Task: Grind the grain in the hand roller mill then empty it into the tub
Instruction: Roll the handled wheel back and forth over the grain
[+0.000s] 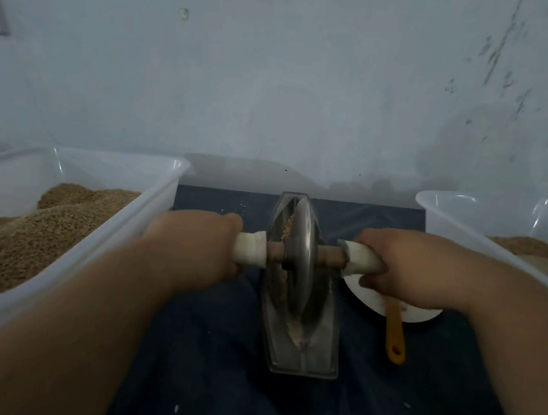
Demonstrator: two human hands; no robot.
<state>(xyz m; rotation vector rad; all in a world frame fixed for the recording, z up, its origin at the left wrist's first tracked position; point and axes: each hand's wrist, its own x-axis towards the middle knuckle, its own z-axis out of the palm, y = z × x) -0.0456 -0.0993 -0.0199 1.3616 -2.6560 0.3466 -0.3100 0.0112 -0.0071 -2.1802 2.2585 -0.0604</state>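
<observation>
Pale blue wall point(282, 70) behind, dark cloth point(206, 354) underneath, and the mill point(303, 297) sits dead centre between both hands. Left hand point(199, 243) wraps round the white left handle point(250, 249); right hand point(393, 266) curls round the right handle point(363, 259). Whole grain point(286, 229) shows beside the upright wheel point(302, 245), with pale meal nearer the person, so grinding looks partway and emptying is not begun. The trough point(311, 343) runs lengthwise away toward the wall; the axle runs crosswise, hand to hand. One tub point(164, 187) sits outside the left hand, another tub point(454, 215) beyond the right.
</observation>
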